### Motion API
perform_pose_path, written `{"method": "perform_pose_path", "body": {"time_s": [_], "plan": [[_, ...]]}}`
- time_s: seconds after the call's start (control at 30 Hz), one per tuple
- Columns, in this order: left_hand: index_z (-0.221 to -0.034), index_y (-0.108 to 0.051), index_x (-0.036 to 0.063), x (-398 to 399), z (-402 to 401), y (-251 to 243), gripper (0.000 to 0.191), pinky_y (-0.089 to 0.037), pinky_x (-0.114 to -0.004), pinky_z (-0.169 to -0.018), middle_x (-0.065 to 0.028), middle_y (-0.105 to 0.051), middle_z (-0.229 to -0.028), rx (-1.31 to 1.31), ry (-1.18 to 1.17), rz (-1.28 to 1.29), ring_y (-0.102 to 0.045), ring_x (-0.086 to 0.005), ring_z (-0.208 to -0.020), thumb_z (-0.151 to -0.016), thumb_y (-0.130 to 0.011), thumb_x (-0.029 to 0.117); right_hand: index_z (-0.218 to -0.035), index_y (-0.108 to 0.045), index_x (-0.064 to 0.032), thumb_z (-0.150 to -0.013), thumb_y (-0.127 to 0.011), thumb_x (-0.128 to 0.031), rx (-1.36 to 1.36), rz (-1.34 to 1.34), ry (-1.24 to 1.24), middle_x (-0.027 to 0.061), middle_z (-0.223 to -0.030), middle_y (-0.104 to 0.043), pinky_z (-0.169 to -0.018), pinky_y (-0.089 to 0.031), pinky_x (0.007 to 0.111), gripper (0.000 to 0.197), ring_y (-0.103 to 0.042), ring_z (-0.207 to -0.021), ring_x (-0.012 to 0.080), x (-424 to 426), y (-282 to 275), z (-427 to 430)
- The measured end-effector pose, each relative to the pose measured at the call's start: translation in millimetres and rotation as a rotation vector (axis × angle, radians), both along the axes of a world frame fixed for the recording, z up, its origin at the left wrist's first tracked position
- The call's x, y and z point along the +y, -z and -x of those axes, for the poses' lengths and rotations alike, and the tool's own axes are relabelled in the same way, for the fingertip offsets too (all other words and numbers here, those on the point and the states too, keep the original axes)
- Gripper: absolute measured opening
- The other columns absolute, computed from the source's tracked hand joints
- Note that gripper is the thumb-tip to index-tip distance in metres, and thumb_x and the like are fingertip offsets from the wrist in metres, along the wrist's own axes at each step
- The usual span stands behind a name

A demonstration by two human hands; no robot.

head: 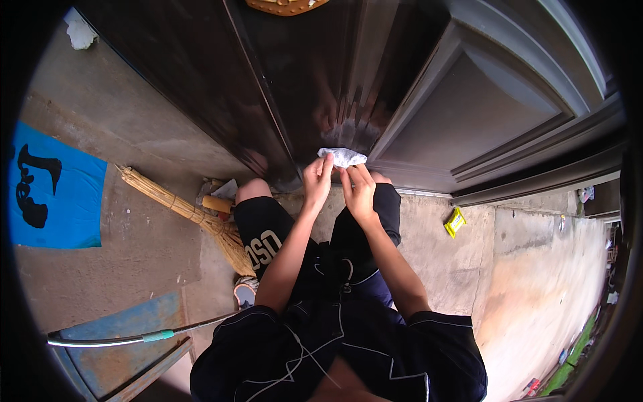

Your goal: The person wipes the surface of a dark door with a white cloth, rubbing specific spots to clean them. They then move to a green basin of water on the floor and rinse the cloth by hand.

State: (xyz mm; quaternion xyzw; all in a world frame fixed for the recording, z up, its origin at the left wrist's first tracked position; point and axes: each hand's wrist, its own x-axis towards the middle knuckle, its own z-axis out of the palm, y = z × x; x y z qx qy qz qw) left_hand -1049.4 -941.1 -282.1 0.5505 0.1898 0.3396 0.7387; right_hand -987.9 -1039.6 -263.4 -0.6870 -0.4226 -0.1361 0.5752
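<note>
Both of my hands are on one crumpled white wipe or tissue (343, 157), held above my knees close to a dark, glossy panelled door (321, 75). My left hand (317, 180) pinches its left end, with the thumb on top. The fingers of my right hand (359, 190) grip the lower right side, partly hidden beneath it. The polished door surface mirrors the hands and the white piece. Whether the wipe touches the door cannot be told.
To my left a straw broom (186, 208) leans by the wall, near a blue sheet (58, 188) with black writing. A long pole (161, 335) crosses at lower left. A yellow wipes packet (455, 222) lies on the concrete floor (432, 261) at right.
</note>
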Motion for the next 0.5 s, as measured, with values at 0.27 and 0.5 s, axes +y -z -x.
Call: {"method": "perform_pose_path", "body": {"time_s": [0.27,0.5], "plan": [[-0.090,-0.060,-0.0043,-5,-1,-57,0.019,-0.045,-0.019,-0.072,0.0008,-0.064,-0.083,0.238,-0.100,-0.076,-0.054,-0.0023,-0.078,-0.099,-0.060,0.012,-0.088,-0.059,0.0042,-0.085,-0.063,0.004,0.067,0.094,-0.029,0.0194,-0.086,-0.055,-0.065,-0.047,0.041,0.005,-0.057,-0.075,0.0391,10,-56,-11],[-0.080,-0.051,-0.0003,-20,4,-183,0.026,-0.037,-0.020,-0.058,0.0033,-0.055,-0.072,0.119,-0.116,-0.063,-0.045,-0.0004,-0.069,-0.100,-0.060,0.014,-0.089,-0.058,0.0042,-0.086,-0.062,0.005,0.167,0.037,-0.044,0.0187,-0.089,-0.055,-0.071,-0.047,0.040,0.005,-0.056,-0.080,0.0374,1,-180,-3]]}}
